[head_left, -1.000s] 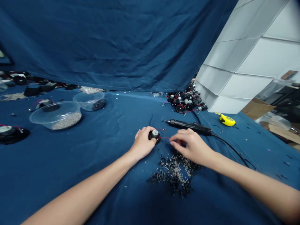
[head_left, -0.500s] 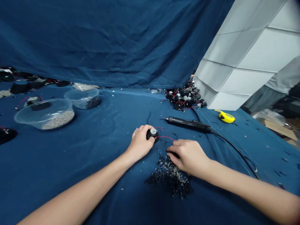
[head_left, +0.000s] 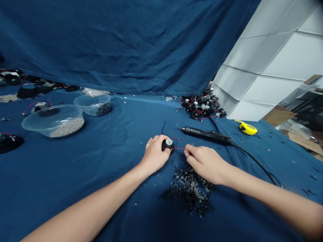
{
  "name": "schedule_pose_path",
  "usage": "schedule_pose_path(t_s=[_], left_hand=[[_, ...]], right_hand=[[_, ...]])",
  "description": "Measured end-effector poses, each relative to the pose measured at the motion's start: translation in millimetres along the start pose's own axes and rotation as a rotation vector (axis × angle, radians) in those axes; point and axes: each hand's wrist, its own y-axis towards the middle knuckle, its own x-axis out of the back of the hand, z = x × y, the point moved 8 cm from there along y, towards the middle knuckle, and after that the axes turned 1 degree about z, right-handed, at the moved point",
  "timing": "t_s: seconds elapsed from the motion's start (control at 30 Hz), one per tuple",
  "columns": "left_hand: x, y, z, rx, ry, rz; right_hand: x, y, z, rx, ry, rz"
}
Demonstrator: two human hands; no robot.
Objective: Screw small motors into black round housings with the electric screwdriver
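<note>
My left hand (head_left: 156,153) is closed round a small motor (head_left: 169,142) with a black round housing and a silvery top, resting on the blue cloth. Two red wires stick out of the motor to the right. My right hand (head_left: 203,161) pinches the end of the nearer red wire (head_left: 178,148) between thumb and fingertips, and the wire runs nearly straight between the hands. Just below the right hand lies a heap of small screws and black bits (head_left: 190,191). Behind it rests a black electric screwdriver (head_left: 207,134), its tip pointing left.
Two clear plastic bowls stand at the left; the nearer bowl (head_left: 32,125) holds small metal pieces. A pile of black motors with red wires (head_left: 202,106) sits by the white panelled block (head_left: 254,109). A yellow tool (head_left: 247,128) lies at the right. A blue curtain (head_left: 126,47) hangs behind.
My right hand has lifted slightly off the screw heap and its fingers have closed together on the red wire's end. The left hand keeps hold of the motor. The view has shifted slightly.
</note>
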Motion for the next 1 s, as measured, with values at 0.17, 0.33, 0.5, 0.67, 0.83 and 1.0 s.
schedule_pose_path(t_s=[0.17, 0.33, 0.5, 0.67, 0.83, 1.0], left_hand=[[0.6, 0, 0, 0.001, 0.008, 0.005], [1.1, 0, -1, 0.004, 0.006, 0.009], [0.5, -1, 1, 0.011, 0.001, -0.001], [1.6, -1, 0, -0.003, 0.003, -0.01], [2.6, -1, -1, 0.009, 0.002, 0.0], [2.3, -1, -1, 0.019, -0.005, 0.007]], right_hand=[[-2, 5, -5, 0.034, 0.506, 0.078], [-11, 11, -11, 0.019, 0.714, 0.028], [-17, 15, -12, 0.002, 0.815, -0.009], [-8, 19, -15, 0.037, 0.809, -0.144], [-2, 18, -12, 0.105, 0.645, -0.243], [2, 15, 2, 0.245, 0.306, -0.421]])
